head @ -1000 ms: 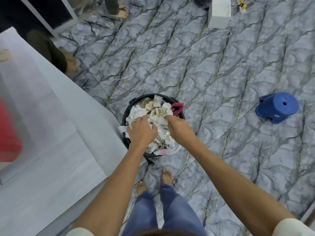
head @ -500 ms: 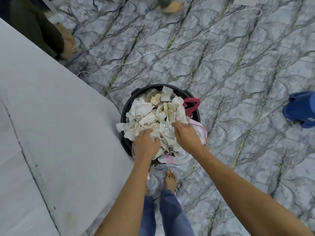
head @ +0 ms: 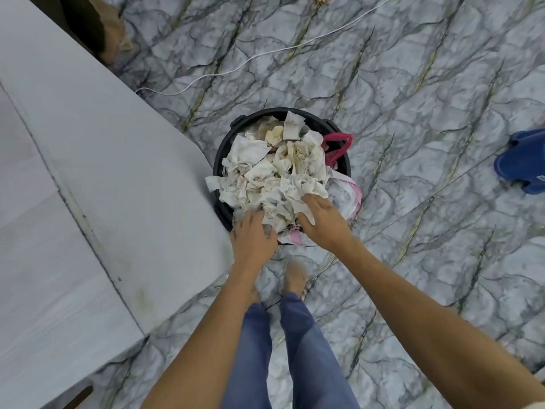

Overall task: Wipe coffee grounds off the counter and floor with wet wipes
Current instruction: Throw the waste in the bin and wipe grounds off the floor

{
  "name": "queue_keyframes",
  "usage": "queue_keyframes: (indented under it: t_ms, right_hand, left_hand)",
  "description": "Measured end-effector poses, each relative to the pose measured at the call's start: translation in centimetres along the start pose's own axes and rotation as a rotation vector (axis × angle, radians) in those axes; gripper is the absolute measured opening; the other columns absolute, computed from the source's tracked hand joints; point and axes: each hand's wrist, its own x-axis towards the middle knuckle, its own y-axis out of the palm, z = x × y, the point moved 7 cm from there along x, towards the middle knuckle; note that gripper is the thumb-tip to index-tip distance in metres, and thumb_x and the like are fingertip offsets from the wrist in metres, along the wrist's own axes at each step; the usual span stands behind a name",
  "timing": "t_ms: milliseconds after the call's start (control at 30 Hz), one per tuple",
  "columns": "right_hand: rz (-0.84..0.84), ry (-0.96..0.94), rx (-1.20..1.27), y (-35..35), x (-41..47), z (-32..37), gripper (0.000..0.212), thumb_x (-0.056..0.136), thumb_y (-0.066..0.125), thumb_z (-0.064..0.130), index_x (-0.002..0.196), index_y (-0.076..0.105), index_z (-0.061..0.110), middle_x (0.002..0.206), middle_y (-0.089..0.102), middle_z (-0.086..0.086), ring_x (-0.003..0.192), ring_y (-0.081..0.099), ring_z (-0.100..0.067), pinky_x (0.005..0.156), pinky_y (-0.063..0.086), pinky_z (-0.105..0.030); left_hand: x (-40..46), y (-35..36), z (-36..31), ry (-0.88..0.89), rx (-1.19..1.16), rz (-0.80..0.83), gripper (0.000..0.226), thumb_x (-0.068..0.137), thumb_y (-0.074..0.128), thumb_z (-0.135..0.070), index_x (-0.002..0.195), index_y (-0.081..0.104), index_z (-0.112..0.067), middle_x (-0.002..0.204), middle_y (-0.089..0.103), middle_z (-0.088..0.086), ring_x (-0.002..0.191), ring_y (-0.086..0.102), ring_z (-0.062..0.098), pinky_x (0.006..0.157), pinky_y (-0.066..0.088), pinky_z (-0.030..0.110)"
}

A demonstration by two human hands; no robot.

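A black bin (head: 224,154) stands on the marble-patterned floor, heaped above its rim with crumpled used wipes (head: 274,172) stained brown. My left hand (head: 253,237) lies palm down at the near rim, fingers spread against the bottom of the heap. My right hand (head: 323,221) rests on the near right side of the heap, thumb and fingers closed on a fold of wipes. The grey-white counter (head: 88,178) fills the left side and shows a faint brownish smear (head: 143,296) near its front corner.
Pink bag handles (head: 336,146) hang over the bin's right rim. A blue plastic stool (head: 523,163) lies at the right edge. A white cable (head: 265,54) runs across the floor behind the bin. Another person's foot (head: 116,33) is top left. My bare foot (head: 295,276) stands below the bin.
Both hands have slid from the middle of the heap toward its near rim. The view has tilted down and closer, so the bin sits larger and more central.
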Motion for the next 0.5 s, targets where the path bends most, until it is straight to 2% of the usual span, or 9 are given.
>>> queue_keyframes:
  t_ms: [100, 267, 367, 500]
  right_hand:
    - [-0.016, -0.011, 0.006, -0.2, -1.7, 0.8, 0.038, 0.094, 0.056, 0.02, 0.126, 0.053, -0.002, 0.127, 0.059, -0.019, 0.118, 0.054, -0.034, 0.092, 0.048, -0.041]
    - [0.0, 0.02, 0.018, 1.4, -5.4, 1.7, 0.042, 0.095, 0.054, 0.023, 0.131, 0.049, 0.003, 0.135, 0.053, -0.015, 0.123, 0.05, -0.031, 0.096, 0.048, -0.042]
    - [0.027, 0.036, -0.003, 3.3, -8.4, 2.5, 0.044, 0.094, 0.054, 0.024, 0.133, 0.048, 0.003, 0.137, 0.051, -0.017, 0.127, 0.047, -0.031, 0.102, 0.041, -0.038]
    - [0.079, 0.102, -0.04, 6.1, -13.4, 3.7, 0.051, 0.096, 0.051, 0.029, 0.14, 0.04, 0.006, 0.146, 0.042, -0.014, 0.136, 0.037, -0.027, 0.111, 0.031, -0.038]
  left_hand:
    - [-2.3, 0.7, 0.7, 0.038, 0.0, 0.035, 0.05, 0.096, 0.054, -0.028, 0.144, 0.045, -0.017, 0.149, 0.045, 0.008, 0.138, 0.039, 0.033, 0.113, 0.033, 0.053]
    - [-5.5, 1.7, 2.5, 0.105, -0.04, 0.044, 0.053, 0.094, 0.057, -0.021, 0.145, 0.046, -0.014, 0.143, 0.049, 0.011, 0.13, 0.045, 0.034, 0.109, 0.037, 0.05]
    - [-7.1, 2.6, 4.0, 0.181, -0.016, 0.071, 0.049, 0.093, 0.057, -0.017, 0.141, 0.049, -0.005, 0.138, 0.052, 0.016, 0.126, 0.048, 0.036, 0.106, 0.038, 0.047]
    - [-10.6, 4.1, 7.3, 0.211, 0.12, 0.106, 0.051, 0.095, 0.055, -0.025, 0.143, 0.046, -0.009, 0.143, 0.049, 0.012, 0.129, 0.047, 0.034, 0.106, 0.039, 0.048]
